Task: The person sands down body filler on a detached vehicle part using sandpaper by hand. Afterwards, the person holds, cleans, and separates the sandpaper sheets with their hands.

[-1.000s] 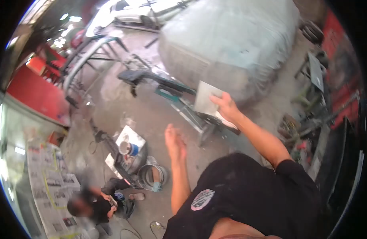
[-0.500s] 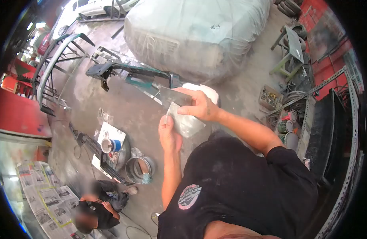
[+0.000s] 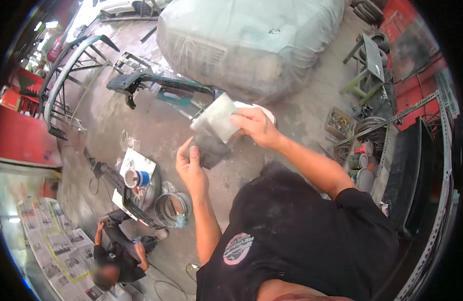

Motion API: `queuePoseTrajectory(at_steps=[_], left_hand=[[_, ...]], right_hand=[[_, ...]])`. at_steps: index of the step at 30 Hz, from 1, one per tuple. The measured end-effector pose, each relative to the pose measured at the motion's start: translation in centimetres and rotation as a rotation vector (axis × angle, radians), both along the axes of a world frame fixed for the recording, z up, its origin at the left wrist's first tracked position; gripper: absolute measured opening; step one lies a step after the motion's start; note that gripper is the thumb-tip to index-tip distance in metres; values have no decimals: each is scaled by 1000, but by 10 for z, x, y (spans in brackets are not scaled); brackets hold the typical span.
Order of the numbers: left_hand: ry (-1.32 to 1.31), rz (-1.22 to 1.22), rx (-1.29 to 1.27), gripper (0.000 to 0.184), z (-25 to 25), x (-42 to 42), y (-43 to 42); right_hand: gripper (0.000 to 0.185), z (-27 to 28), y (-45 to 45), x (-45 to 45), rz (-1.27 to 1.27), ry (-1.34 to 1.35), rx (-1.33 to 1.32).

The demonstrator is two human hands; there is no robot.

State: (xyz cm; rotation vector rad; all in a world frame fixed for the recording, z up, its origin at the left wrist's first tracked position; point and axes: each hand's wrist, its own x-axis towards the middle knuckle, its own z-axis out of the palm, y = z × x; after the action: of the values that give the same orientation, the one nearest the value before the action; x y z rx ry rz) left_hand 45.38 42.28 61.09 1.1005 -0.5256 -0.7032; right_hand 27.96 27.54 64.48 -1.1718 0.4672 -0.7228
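Note:
My right hand (image 3: pixel 256 125) pinches a thin pale sheet (image 3: pixel 220 118) by its right edge, thumb on top. Below it and partly covered lies a dark grey sheet (image 3: pixel 211 149) that looks like sandpaper. My left hand (image 3: pixel 192 169) has thumb and forefinger closed at the dark sheet's left corner. Whether the two are separate pieces or one folded sheet, I cannot tell. Both hands are in mid-air in front of my chest, above the concrete floor.
A plastic-covered car (image 3: pixel 246 50) stands ahead, with a dark bumper (image 3: pixel 161 81) before it. At left are a can (image 3: pixel 136 178) on a white board and a bucket (image 3: pixel 172 209). A co-worker (image 3: pixel 118 261) sits lower left. A metal frame (image 3: pixel 444 165) stands at right.
The pale sheet has gone up and left over the dark one, which now shows below it. My left hand has moved left. The co-worker's arms have spread apart.

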Motion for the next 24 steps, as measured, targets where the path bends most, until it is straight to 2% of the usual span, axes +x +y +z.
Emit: queuePoseTrajectory(at_steps=[4,6,7,9,12,14,16,18,19,21,22,24], left_hand=[[70,17,-72,21,-23,0,4],[278,-88,-56,28,-32,-14,3],[277,-84,-58,28,-31,-21,2],[551,-307,119,38,-23,-35,0],[437,-269,-1,40,10,-54,-16],[472,-289,-26,33,21,-50,-20],[599,-180,-99,28,22,-47,-25],[532,-221,-104,23,28,-41,-24],[466,-179,-79,24,30,-37,-23],[365,-113,-5,23,30,-24,-19],[372,-124,-1,23,28,-13,-16],[242,-207,-126,14,23,6,-11]], right_hand=[[36,5,-4,-1,-33,-141,75],[37,8,2,0,-26,-140,25],[37,3,3,0,-21,-141,23],[35,-13,5,-1,2,96,-96],[35,1,15,-1,74,118,-211],[35,-1,18,0,101,100,-183],[35,0,20,-1,121,80,-156],[53,4,21,-4,250,54,-118],[53,6,19,-6,245,57,-114],[95,13,6,-12,327,-70,-270],[95,16,-1,-16,317,-63,-267],[131,26,-12,-25,510,-155,-97]])
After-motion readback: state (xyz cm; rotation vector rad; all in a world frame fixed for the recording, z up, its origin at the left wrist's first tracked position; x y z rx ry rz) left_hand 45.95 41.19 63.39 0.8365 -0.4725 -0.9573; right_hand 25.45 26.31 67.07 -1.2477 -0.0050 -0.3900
